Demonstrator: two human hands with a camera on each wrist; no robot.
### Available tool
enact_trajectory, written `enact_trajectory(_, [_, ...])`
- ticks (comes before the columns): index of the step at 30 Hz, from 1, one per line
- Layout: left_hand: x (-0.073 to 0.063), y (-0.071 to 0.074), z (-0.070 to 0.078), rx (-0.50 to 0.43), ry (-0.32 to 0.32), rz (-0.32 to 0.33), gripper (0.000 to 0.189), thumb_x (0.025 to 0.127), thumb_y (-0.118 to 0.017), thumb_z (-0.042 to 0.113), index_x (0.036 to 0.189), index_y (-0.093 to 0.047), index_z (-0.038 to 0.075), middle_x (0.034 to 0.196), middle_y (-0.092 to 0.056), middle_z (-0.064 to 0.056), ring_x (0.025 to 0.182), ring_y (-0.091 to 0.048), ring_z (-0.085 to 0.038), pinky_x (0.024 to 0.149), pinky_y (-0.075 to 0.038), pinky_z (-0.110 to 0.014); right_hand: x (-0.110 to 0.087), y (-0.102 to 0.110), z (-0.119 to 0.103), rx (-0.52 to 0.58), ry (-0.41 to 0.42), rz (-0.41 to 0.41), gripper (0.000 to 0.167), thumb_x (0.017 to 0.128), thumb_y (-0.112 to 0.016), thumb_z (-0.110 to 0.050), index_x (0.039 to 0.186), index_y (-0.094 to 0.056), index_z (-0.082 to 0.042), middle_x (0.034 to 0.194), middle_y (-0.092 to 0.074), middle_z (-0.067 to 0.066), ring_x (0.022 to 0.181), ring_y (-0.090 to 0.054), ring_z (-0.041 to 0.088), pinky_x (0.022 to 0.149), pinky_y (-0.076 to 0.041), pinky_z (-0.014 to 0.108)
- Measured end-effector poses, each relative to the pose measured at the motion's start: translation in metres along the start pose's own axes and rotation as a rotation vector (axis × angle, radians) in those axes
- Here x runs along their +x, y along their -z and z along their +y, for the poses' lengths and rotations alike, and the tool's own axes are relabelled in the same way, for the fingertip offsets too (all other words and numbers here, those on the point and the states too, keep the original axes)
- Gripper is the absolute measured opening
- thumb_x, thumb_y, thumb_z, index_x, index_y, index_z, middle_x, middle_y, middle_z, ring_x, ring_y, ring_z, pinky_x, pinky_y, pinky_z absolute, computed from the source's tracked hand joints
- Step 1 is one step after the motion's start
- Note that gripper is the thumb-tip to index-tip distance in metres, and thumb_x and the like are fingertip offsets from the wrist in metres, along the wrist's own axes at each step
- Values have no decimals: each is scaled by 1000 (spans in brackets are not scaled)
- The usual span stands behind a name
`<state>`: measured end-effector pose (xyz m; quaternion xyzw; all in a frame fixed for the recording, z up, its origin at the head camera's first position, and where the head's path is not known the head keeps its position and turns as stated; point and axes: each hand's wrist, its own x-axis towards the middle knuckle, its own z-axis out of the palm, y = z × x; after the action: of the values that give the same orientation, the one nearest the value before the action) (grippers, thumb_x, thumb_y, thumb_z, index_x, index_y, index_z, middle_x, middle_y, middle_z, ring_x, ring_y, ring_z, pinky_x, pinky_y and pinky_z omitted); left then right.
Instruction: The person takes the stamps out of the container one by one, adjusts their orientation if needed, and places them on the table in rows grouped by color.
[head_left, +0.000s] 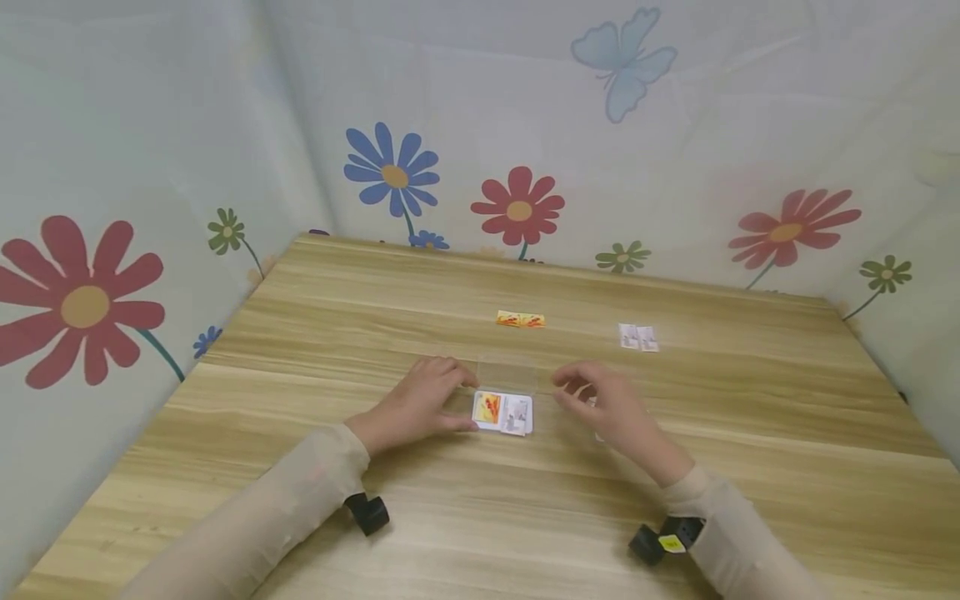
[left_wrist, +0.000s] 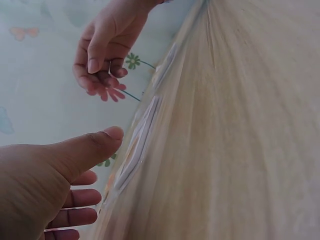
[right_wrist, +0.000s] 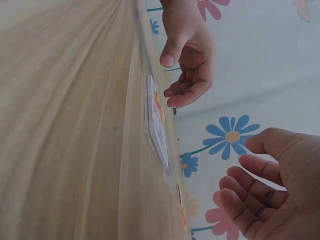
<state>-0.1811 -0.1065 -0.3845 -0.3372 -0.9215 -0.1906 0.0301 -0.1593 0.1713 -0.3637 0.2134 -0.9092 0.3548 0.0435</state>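
A small flat white case [head_left: 529, 427] lies on the table, its clear lid [head_left: 507, 372] folded out on the far side. On it sit an orange-yellow picture card [head_left: 487, 407] at left and a pale grey picture card [head_left: 515, 415] at right. My left hand [head_left: 420, 400] is at the case's left edge, thumb and fingers spread apart; whether it touches the case I cannot tell. To the right of the case hovers my right hand [head_left: 609, 408], fingers loosely bent and nothing between them. In the right wrist view the case [right_wrist: 156, 127] lies below both hands.
Farther back lie two orange-yellow cards [head_left: 521, 320] side by side. Two pale grey cards [head_left: 638, 337] lie to their right. Something whitish [head_left: 597, 435] is mostly hidden under my right hand. Flowered curtains [head_left: 465, 100] stand behind the wooden table [head_left: 420, 308].
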Motion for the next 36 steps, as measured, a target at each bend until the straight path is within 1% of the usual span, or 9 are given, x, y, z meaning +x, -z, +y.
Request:
enact_trajectory(7, [1,-5,-4,7,4,-1,55,75,-78,44,115,-63,9,117,-64,-4,115,-55,-24,106,-38,-45,6,-7,-3,37,-16,-19,21,89,-67,-13,107,-65,-2,101,-69,9,88,-63,17,75,-54,28])
enact_trajectory(12, [1,-8,-6,16,14,-19,55,76,-77,45,116,-63,9,118,-64,-5,117,-54,-26,108,-36,-45,11,-12,-5,61,-34,-36,21,89,-66,-14,106,-65,-1,101,-68,9,87,-62,16,76,-54,27])
enact_trajectory(18, [0,-12,-8,-12,27,-28,54,76,-77,45,115,-63,10,116,-63,-5,118,-53,-27,109,-35,-46,17,-19,-8,56,-34,-48,19,89,-67,-14,103,-66,-2,98,-68,9,85,-62,16,74,-54,25])
enact_trajectory(23, [1,-12,-8,-26,31,-24,53,76,-77,44,114,-63,10,114,-63,-4,116,-53,-26,108,-36,-46,21,-25,-11,83,-28,-70,19,88,-66,-13,103,-66,-1,97,-68,9,84,-61,16,74,-53,23])
enact_trajectory(27, [2,-14,-8,-23,27,-16,52,75,-77,44,113,-64,10,111,-62,-3,113,-53,-24,105,-38,-45,23,-28,-13,103,-10,-92,19,88,-66,-11,103,-66,-1,98,-68,9,84,-61,15,74,-53,24])
enact_trajectory(32, [2,-15,-8,-8,15,11,52,75,-78,45,111,-65,10,109,-62,-3,111,-54,-23,105,-38,-45,25,-34,-14,101,1,-104,18,88,-66,-12,103,-66,-3,98,-67,8,84,-61,14,74,-53,25])
enact_trajectory(36, [0,-17,-9,-8,22,26,52,75,-78,45,111,-65,10,109,-61,-3,111,-54,-23,105,-38,-45,27,-40,-15,86,-4,-105,17,87,-68,-12,102,-67,-4,96,-67,6,83,-60,13,73,-53,25])
